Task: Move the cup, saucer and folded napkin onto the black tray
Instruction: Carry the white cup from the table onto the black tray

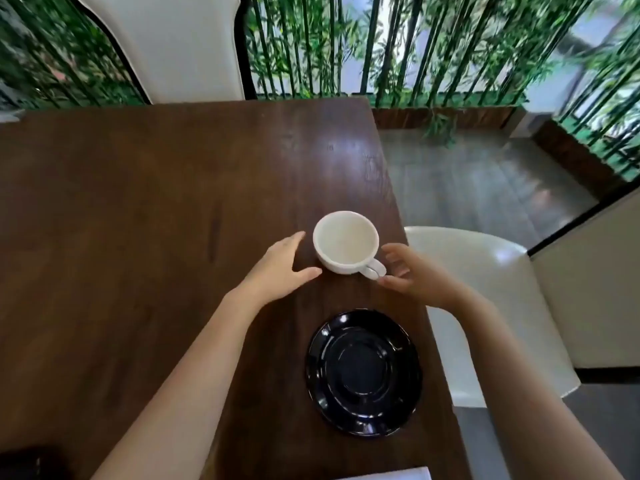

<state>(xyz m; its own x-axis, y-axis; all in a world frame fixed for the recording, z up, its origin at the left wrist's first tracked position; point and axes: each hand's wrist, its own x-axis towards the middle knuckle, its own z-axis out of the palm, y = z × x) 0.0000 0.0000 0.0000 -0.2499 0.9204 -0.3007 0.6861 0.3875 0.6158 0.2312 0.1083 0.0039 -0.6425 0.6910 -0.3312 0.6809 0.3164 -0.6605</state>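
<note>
This looks like a café or tea-house seating area: a dark wooden tabletop point(145, 216) with white cushioned chairs point(485, 289) drawn up to it, a white cup point(344, 242) and black saucer point(363, 372) set out, and a screen of bamboo point(433, 46) in wooden planters beside a dark floor.

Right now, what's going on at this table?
A person is reaching for an empty white ceramic cup on the dark wooden table. The left hand is open beside it, and the right hand is open at its handle. The glossy black round saucer sits bare, nearer the person.
</note>
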